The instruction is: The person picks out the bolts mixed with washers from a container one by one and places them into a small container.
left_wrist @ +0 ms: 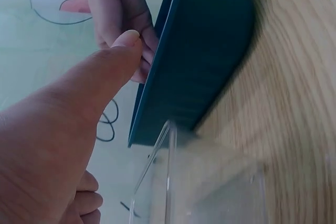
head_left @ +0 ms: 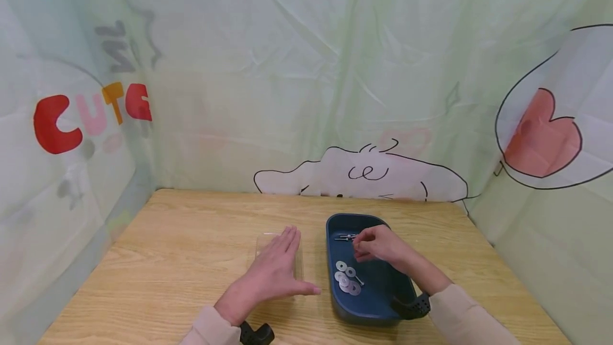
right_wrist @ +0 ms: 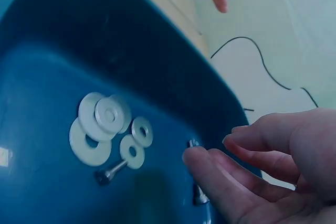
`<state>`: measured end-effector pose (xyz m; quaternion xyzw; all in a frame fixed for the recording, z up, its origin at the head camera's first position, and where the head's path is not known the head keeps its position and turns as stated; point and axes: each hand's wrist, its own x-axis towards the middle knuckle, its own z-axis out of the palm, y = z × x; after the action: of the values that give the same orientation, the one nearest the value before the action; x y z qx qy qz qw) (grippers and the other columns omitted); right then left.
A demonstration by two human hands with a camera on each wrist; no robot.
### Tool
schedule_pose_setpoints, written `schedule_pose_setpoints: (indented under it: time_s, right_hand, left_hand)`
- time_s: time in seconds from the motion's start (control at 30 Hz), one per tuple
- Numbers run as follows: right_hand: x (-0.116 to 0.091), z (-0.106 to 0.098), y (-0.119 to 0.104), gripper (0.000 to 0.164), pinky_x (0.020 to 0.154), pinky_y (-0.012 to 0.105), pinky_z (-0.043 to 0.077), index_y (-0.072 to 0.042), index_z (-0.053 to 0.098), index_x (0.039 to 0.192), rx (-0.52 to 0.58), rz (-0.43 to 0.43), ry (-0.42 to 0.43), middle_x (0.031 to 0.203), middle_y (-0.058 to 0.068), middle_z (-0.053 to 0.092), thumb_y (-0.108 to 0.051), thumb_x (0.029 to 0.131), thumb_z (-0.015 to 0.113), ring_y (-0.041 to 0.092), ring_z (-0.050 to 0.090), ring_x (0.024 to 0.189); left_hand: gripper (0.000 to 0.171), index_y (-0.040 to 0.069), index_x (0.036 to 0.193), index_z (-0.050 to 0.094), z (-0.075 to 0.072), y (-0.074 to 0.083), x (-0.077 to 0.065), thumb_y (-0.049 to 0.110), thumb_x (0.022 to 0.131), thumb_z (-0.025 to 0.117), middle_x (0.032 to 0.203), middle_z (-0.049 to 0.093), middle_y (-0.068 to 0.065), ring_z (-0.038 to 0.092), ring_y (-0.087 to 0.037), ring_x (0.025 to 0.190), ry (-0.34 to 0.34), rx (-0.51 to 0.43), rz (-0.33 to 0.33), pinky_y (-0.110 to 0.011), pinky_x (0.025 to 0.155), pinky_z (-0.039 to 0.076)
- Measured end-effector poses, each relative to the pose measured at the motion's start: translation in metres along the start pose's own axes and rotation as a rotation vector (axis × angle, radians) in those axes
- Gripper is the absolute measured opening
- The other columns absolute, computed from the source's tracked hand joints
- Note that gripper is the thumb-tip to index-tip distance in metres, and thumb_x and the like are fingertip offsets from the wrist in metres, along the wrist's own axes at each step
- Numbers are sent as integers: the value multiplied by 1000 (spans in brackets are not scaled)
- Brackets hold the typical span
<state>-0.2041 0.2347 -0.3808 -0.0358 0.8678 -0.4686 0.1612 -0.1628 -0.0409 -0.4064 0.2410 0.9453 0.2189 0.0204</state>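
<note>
My left hand, fingers straight and thumb spread, is over a clear plastic box; whether it touches the box, I cannot tell. To its right is a dark blue tray. Inside the tray, my right hand has bent fingers, with a gap between fingertips and thumb and nothing seen held in the right wrist view. Right by those fingertips lie metal screws, partly hidden by them. Several flat washers lie in a loose pile, some overlapping, with a single screw beside them.
Tray and box stand on a wooden table. A printed curtain hangs behind the table and along its sides. The tray's raised wall stands between the two hands. Each wrist wears a black band.
</note>
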Motion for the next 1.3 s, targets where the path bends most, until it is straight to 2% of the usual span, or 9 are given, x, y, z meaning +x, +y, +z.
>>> schedule_pose_setpoints:
  time_s: [0.37,0.63,0.93,1.3]
  right_hand:
    - [-6,2,14,18,82,43,61,10,66,106,-88,32,-44,97,15,67,0,93,59,25,69,85]
    - [-7,6,22,16,79,42,62,9,67,103,-111,36,-78,93,15,69,-2,93,61,24,69,80]
    - [-7,11,25,17,76,40,63,9,69,103,-104,54,-100,92,14,70,-1,93,60,24,70,81]
    - [-11,10,30,20,75,39,63,12,68,107,-37,85,-160,92,13,70,-1,94,59,23,71,80]
  left_hand:
    - [125,5,158,21,9,16,6,83,70,63,167,16,-10,16,-25,155,-36,33,31,-43,124,23]
    - [124,4,157,23,16,26,8,79,70,68,166,19,-11,19,-27,154,-48,28,56,-44,123,27]
    - [122,7,158,24,23,35,13,83,70,63,166,22,-8,23,-24,153,-122,27,102,-45,123,28]
    - [122,10,158,23,26,39,17,86,70,59,166,20,-7,20,-22,154,-141,38,93,-44,124,26]
